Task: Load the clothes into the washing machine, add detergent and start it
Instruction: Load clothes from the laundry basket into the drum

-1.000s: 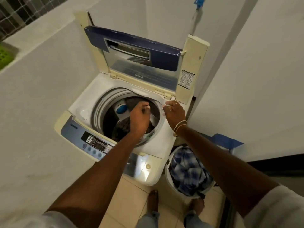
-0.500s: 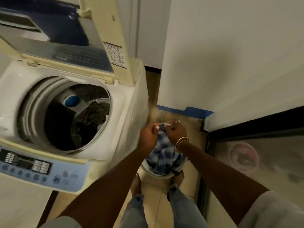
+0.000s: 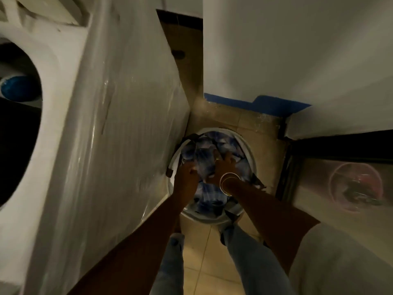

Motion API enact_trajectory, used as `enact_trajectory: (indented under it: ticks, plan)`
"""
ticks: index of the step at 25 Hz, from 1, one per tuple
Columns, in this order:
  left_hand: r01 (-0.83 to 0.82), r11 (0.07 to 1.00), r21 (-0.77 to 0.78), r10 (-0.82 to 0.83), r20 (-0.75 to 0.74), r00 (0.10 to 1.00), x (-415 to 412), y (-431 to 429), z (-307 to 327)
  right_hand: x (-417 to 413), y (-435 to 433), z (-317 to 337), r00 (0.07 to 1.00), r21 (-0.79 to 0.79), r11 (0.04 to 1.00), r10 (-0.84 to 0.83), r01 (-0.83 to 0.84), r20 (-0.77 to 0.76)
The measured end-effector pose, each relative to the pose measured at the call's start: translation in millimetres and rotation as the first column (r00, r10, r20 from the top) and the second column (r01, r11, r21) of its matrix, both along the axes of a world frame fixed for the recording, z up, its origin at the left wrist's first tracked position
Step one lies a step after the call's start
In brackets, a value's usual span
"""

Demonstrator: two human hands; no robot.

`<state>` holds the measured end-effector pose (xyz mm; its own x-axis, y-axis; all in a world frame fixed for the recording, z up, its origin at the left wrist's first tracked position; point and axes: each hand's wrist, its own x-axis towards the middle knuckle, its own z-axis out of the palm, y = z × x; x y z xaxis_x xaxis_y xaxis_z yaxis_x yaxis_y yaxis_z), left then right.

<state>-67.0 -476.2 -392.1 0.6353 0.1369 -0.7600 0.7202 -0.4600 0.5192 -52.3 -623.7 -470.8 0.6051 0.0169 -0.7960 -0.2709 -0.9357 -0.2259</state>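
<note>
A white bucket stands on the tiled floor beside the washing machine, filled with blue checked clothes. Both my hands are down in the bucket. My left hand grips the cloth at the left side, fingers curled into it. My right hand, with bangles at the wrist, grips the checked cloth at the middle. The machine's open drum shows at the far left, dark inside, with a blue cap visible. The view is blurred.
A white wall with a blue base strip rises behind the bucket. A dark-framed glass panel stands at the right. My legs in jeans stand just before the bucket. A narrow gap runs behind the machine.
My hands left the drum rim, swung right and dropped into the bucket. My head has tilted down, so the machine now fills the left and the bucket sits at the middle.
</note>
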Motion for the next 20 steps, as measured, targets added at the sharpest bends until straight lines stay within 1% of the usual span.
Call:
enact_trajectory:
  ticks: [1,3,5,7,9,11,13,14,15,17,18,20]
  plan:
    - [-0.018,1.000,0.014,0.019,-0.004,1.000,-6.3,3.0,-8.5,-3.6,5.3,-11.7,1.000,-0.017,1.000,0.002,-0.002,0.007]
    - [-0.066,0.998,0.018,0.066,0.002,0.998,-17.0,9.6,-19.0,-7.4,12.4,-29.8,0.998,-0.070,0.996,0.058,-0.058,0.003]
    - [-0.085,0.996,0.016,0.085,0.008,0.996,-24.2,18.8,-21.9,-4.4,13.8,-30.7,0.987,-0.099,0.986,0.143,-0.136,0.073]
    - [-0.127,0.992,-0.022,0.127,-0.004,0.992,-27.1,25.9,-11.3,-0.7,12.4,-13.0,0.967,-0.105,0.980,0.188,-0.172,0.173]
    - [-0.097,0.995,-0.030,0.097,-0.012,0.995,-29.7,29.3,11.8,2.9,12.2,26.4,0.954,-0.054,0.989,0.149,-0.139,0.261]
    - [0.003,1.000,0.004,-0.003,-0.010,1.000,-30.6,31.6,42.5,4.2,16.6,81.6,0.946,0.068,0.996,0.035,-0.060,0.321]
    - [0.095,0.993,-0.063,-0.094,0.026,0.995,-29.4,37.3,81.8,1.0,22.0,143.0,0.921,0.206,0.976,-0.141,0.068,0.363]
    - [0.137,0.987,-0.082,-0.132,0.060,0.989,-29.5,40.0,95.3,-2.4,25.8,172.9,0.884,0.279,0.953,-0.229,0.118,0.407]
    - [0.174,0.980,-0.095,-0.165,0.096,0.982,-26.9,40.4,119.1,-6.1,29.8,203.7,0.832,0.366,0.919,-0.317,0.149,0.455]
    - [0.203,0.973,-0.111,-0.184,0.162,0.970,-24.2,41.4,162.7,-16.1,38.6,265.2,0.734,0.566,0.811,-0.473,0.146,0.488]
    - [0.218,0.967,-0.130,-0.189,0.205,0.960,-21.6,41.8,182.4,-19.2,43.2,293.9,0.705,0.640,0.760,-0.517,0.117,0.485]
    - [0.237,0.958,-0.163,-0.184,0.289,0.939,-16.2,44.6,229.7,-21.4,53.1,352.8,0.671,0.709,0.700,-0.567,0.087,0.478]
